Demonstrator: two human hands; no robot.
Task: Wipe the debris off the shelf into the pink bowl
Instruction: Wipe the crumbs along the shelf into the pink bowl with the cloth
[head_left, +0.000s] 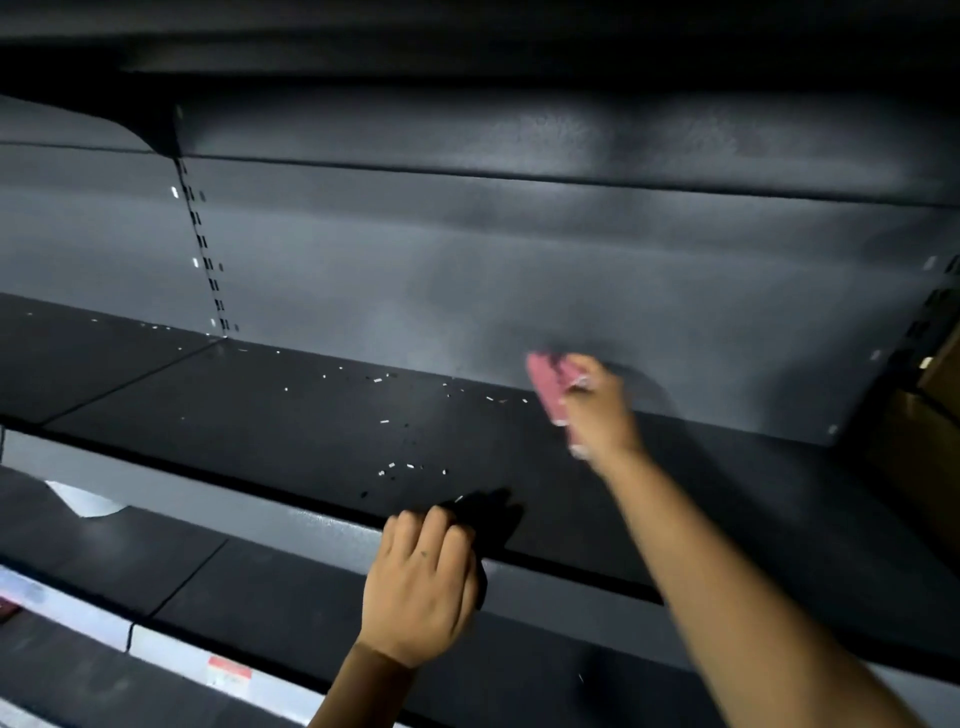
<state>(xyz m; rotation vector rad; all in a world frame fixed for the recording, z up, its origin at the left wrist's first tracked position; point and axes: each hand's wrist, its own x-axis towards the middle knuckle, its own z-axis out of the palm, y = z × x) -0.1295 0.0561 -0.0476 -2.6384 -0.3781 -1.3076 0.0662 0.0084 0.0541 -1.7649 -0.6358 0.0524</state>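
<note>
A dark shelf (260, 415) carries small white bits of debris (400, 466), scattered from the back wall to the front edge. My right hand (597, 410) reaches to the back of the shelf, shut on a pink wiping cloth (545, 384) that is blurred by motion and pressed near the back wall. My left hand (421, 587) rests at the shelf's front edge with its fingers curled closed; I see nothing in it. No pink bowl is in view.
Another shelf overhangs closely above. A lower shelf (208, 571) with price labels (228, 675) on its front rail lies below. A white scrap (83, 500) sits at lower left. A slotted upright (202, 244) divides the back wall. Brown boxes (935, 395) stand at far right.
</note>
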